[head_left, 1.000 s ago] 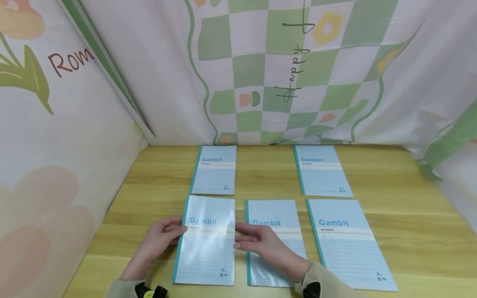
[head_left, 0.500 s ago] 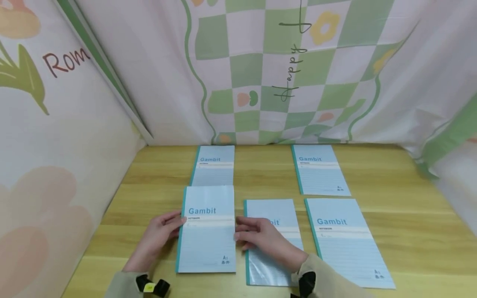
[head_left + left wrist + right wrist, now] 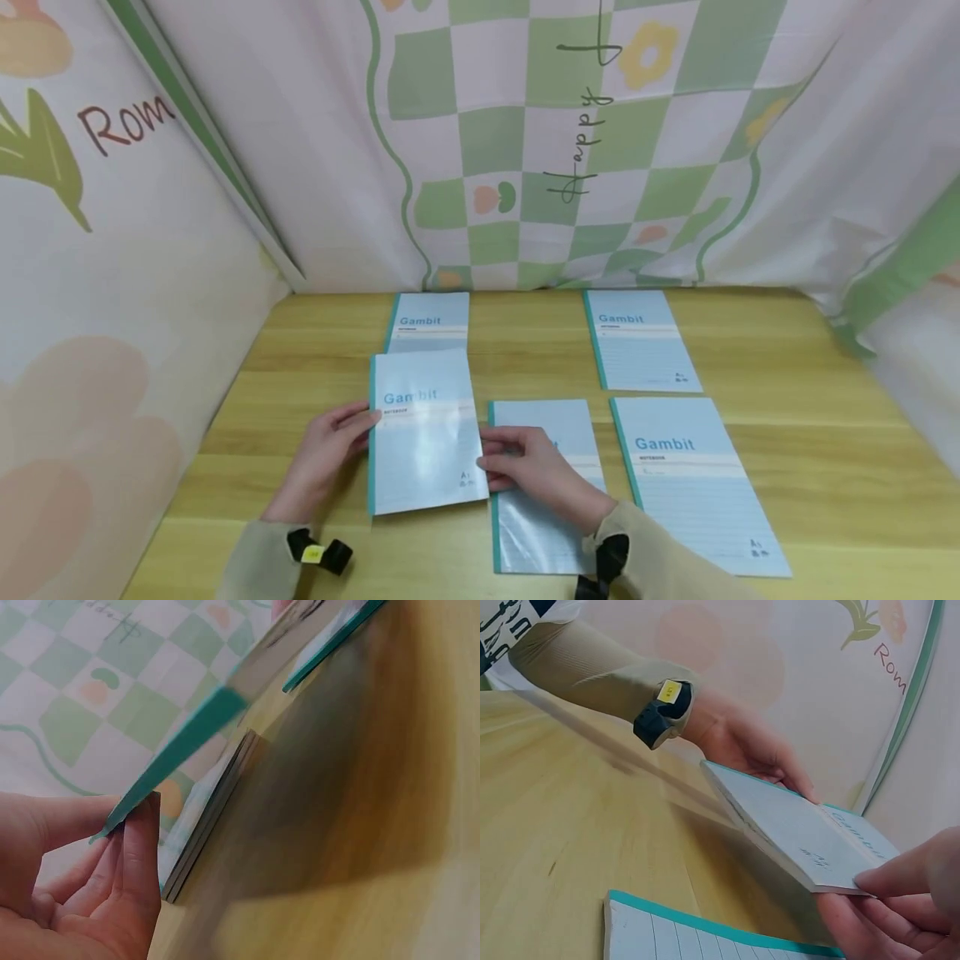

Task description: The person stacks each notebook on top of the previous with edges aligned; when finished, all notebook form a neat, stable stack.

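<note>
Checkered curtain hangs behind the desk as a person's left hand and right hand pinch a raised notebook by opposite edges, seemingly to keep it level. From here, it masks part of a second notebook beyond the hands; the right hand blocks some of a third notebook, with two other notebooks farther right.

Curtained nook, home or studio unclear: printed cloth with green checks, flowers and "Happy" lettering is hanging behind a wood-grain tabletop; a floral sheet, reading "Rom", is closing off the left side.
</note>
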The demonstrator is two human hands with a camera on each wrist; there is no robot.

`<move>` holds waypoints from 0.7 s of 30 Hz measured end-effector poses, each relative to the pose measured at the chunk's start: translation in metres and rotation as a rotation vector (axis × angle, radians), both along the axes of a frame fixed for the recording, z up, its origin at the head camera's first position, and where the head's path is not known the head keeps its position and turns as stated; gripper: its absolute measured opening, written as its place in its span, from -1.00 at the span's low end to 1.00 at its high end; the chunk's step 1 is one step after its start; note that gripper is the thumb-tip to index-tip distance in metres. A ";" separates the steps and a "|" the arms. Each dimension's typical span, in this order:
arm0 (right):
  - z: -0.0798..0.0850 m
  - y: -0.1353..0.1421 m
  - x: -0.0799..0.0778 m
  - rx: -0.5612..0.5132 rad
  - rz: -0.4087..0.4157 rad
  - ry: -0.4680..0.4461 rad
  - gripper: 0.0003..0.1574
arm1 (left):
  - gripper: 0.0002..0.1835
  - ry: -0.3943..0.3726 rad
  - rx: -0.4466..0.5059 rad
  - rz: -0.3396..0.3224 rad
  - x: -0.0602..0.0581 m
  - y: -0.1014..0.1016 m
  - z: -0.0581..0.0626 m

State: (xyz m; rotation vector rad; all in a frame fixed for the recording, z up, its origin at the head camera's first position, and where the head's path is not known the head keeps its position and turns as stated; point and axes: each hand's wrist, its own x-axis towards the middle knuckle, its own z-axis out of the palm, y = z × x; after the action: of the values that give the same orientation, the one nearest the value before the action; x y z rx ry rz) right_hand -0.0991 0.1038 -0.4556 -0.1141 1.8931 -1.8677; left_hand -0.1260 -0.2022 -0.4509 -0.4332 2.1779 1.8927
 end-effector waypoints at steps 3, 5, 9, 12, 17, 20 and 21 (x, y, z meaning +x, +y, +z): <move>-0.001 -0.002 -0.002 0.016 -0.040 0.024 -0.37 | -0.35 0.001 -0.003 -0.001 -0.002 0.002 0.001; -0.003 -0.002 -0.004 0.022 -0.063 0.041 -0.40 | -0.36 0.008 0.000 -0.003 -0.002 0.004 0.001; -0.004 -0.001 -0.009 0.021 -0.099 0.073 -0.44 | -0.43 0.014 0.011 -0.010 -0.001 0.005 -0.001; -0.003 0.001 -0.015 0.007 -0.121 0.069 -0.46 | -0.51 0.025 0.013 -0.019 0.001 0.006 -0.004; 0.001 0.002 -0.026 0.002 -0.165 0.033 -0.47 | -0.56 0.030 0.006 -0.037 0.005 0.009 -0.007; 0.002 0.001 -0.032 0.012 -0.189 0.028 -0.49 | -0.55 0.029 0.013 -0.041 0.007 0.010 -0.008; 0.003 0.000 -0.035 0.010 -0.195 0.025 -0.49 | -0.55 0.028 0.017 -0.040 0.008 0.010 -0.008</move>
State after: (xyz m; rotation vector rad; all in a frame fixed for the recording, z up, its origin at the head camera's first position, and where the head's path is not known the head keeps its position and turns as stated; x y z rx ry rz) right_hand -0.1337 0.1038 -0.4530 0.0525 1.9924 -1.9899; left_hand -0.1183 -0.1926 -0.4591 -0.3598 2.1692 1.9062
